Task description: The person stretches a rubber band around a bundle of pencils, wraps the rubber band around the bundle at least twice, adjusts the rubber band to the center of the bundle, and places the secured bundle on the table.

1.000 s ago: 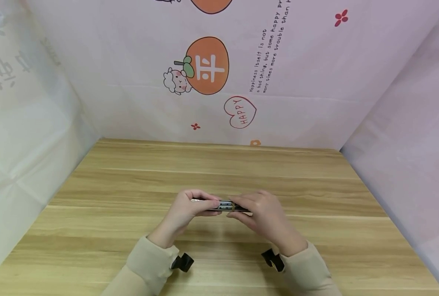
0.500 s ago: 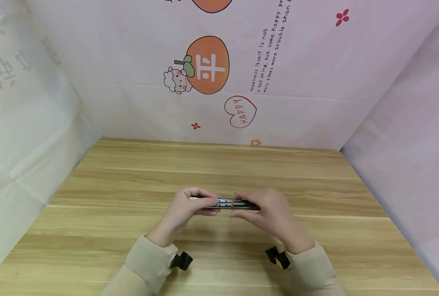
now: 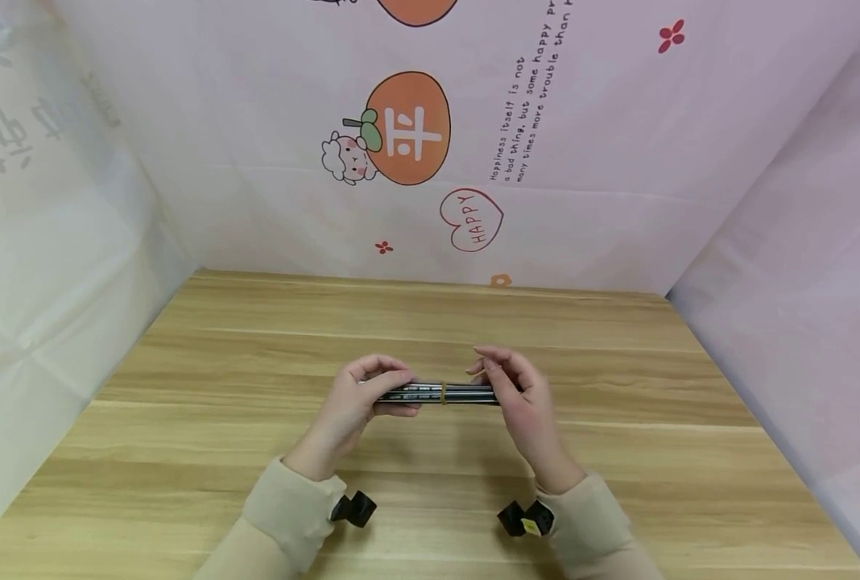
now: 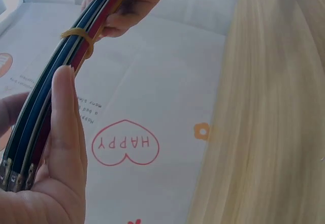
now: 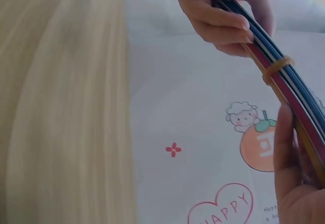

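A bundle of slim pencils is held level above the table, bound near its middle by a tan rubber band. Blue, red and yellow barrels show in the right wrist view, and metal ends sit by the left palm in the left wrist view. My left hand grips the left part, thumb along the near side and fingers behind. My right hand holds the right end between thumb and fingers, hiding the tips. Its index finger is raised and bent in the head view.
The wooden table lies below the hands. A white printed sheet rises at the back, with more sheeting at both sides. Each wrist carries a small black camera mount, such as the left camera mount.
The right hand slid right along the bundle and turned, lifting its fingers. The bundle moved slightly left and up with the left hand, exposing more of its right part and the band.
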Available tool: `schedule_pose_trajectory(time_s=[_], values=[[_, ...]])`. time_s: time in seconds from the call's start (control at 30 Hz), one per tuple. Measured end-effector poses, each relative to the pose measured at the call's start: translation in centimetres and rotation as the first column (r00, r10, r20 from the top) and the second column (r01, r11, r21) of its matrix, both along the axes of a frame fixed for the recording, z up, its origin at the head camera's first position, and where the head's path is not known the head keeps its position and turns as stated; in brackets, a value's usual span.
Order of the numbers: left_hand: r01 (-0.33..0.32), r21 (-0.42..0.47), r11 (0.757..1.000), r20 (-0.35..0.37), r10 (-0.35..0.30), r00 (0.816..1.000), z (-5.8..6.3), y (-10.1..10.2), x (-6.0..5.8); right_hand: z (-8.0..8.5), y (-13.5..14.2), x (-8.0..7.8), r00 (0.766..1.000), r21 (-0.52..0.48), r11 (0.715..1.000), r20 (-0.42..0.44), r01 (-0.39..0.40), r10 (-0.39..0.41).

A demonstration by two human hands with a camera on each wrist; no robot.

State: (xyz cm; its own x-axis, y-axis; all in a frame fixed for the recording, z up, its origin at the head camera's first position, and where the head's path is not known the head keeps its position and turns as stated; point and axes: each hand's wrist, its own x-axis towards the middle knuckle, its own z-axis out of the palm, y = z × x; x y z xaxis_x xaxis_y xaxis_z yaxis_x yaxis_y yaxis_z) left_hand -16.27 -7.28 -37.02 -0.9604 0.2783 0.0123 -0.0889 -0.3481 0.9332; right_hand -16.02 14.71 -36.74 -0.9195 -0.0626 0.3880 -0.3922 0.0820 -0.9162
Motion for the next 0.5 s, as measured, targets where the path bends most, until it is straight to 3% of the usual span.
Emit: schedule_pose_trajectory(time_s=[0.13, 0.33, 0.43, 0.5], values=[[-0.071, -0.019, 0.997, 0.008, 0.071, 0.997, -0.2, 0.2, 0.0, -0.8, -0.8, 0.1, 0.995, -0.044, 0.998, -0.086, 0.039, -0.043], [-0.192, -0.066, 0.979, 0.028, 0.194, 0.981, -0.1, 0.2, -0.1, -2.0, -1.9, 0.6, 0.966, -0.002, 0.998, -0.253, 0.056, -0.055], [-0.215, -0.096, 0.972, 0.026, 0.218, 0.976, 0.0, 0.1, -0.2, -2.3, -2.1, 0.9, 0.946, 0.018, 0.999, -0.322, 0.042, -0.034], [-0.201, -0.115, 0.973, 0.024, 0.205, 0.978, 0.0, 0.0, -0.2, -2.4, -2.0, 1.0, 0.954, 0.018, 0.999, -0.299, 0.03, -0.023]])
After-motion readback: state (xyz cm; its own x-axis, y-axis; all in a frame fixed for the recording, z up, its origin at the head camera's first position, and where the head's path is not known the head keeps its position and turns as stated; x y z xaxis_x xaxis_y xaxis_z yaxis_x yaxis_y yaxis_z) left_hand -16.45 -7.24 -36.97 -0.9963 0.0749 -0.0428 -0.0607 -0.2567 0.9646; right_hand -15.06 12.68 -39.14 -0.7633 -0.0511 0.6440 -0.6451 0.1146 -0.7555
